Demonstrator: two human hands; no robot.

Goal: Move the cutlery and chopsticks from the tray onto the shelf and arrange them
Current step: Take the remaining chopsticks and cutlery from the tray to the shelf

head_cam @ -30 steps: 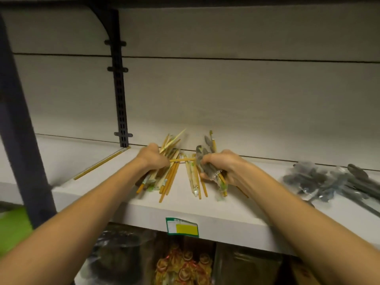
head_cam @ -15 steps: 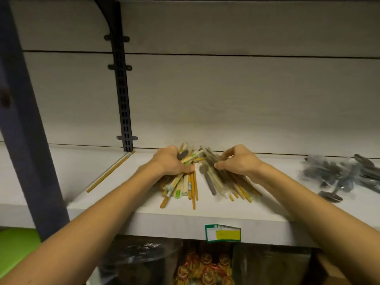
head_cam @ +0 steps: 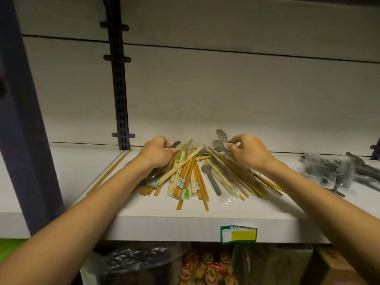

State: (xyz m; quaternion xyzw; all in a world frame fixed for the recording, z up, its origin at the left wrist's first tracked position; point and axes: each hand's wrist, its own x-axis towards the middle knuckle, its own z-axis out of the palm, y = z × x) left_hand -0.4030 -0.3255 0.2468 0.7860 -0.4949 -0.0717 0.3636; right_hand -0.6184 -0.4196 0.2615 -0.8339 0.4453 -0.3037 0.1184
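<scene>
A loose heap of wooden chopsticks (head_cam: 186,177), some in clear wrappers with green print, lies fanned out on the white shelf (head_cam: 185,225). Grey spoons are mixed in; one grey spoon (head_cam: 211,179) lies in the middle of the heap. My left hand (head_cam: 157,152) rests on the heap's left side with fingers curled round a dark utensil tip and some sticks. My right hand (head_cam: 247,151) pinches the necks of two grey spoons (head_cam: 220,139) at the heap's back right, their bowls raised. The tray is not in view.
A single chopstick (head_cam: 109,172) lies at the shelf's left by the black slotted upright (head_cam: 119,87). Wrapped grey cutlery (head_cam: 341,171) is piled at the right. A green and yellow price label (head_cam: 238,234) sticks on the shelf edge. Bagged goods (head_cam: 205,266) fill the level below.
The heap has spread flatter on the shelf. My right hand has shifted toward the back and lifted two spoons by their necks. My left hand has stayed on the heap's left side.
</scene>
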